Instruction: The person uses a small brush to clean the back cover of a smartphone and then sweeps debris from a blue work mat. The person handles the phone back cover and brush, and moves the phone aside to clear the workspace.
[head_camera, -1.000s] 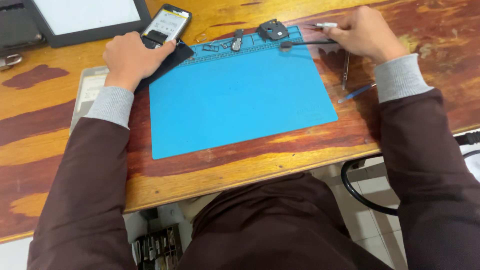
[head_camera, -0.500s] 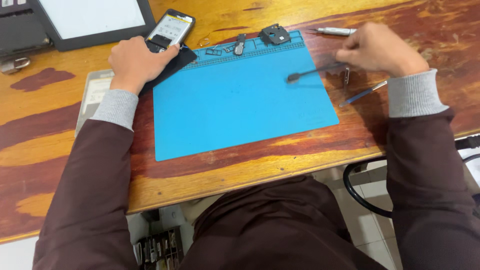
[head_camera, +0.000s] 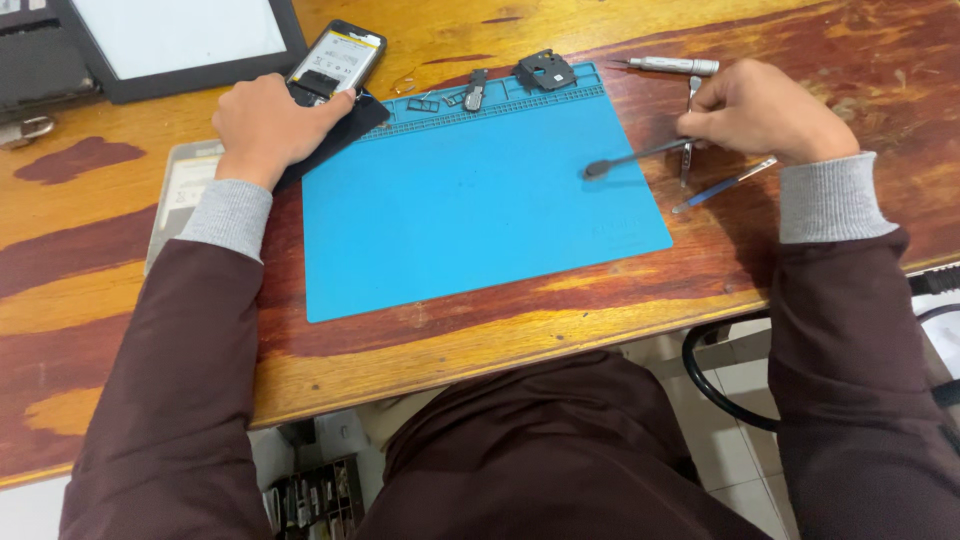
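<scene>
Left hand (head_camera: 268, 122): closed over the lower end of an opened phone (head_camera: 335, 62), palm down, pinning it at the top left corner of the mat so that it cannot slide.
Opened phone: back cover off, insides facing up; it lies slantwise, partly on a dark flat piece (head_camera: 335, 135) that overlaps the mat's corner.
Right hand (head_camera: 760, 108): fingers pinched narrow round the handle of a thin dark tool (head_camera: 640, 156), held low and nearly level, as one holds a pen.
Thin dark tool: its rounded tip rests on or just above the right part of the mat; which of the two I cannot tell.
Blue mat (head_camera: 470, 220): lies flat on the worktop (head_camera: 500, 330), its middle bare, giving a soft, non-slip ground for small parts.
Removed parts: a dark plate (head_camera: 545, 70), a small grey piece (head_camera: 473, 92) and little frames (head_camera: 423, 104) sit in the ridged strip along the mat's far edge, kept together and out of the way of the hands.
Spare tools: a silver screwdriver (head_camera: 672, 66) lies just beyond the right hand; tweezers (head_camera: 688, 130) and a blue-handled tool (head_camera: 725, 184) lie beside and under it, off the mat but within reach.
Left of the mat: a grey tray-like case (head_camera: 180, 195) partly under the left forearm; a dark framed panel (head_camera: 180, 45) at the far edge.
</scene>
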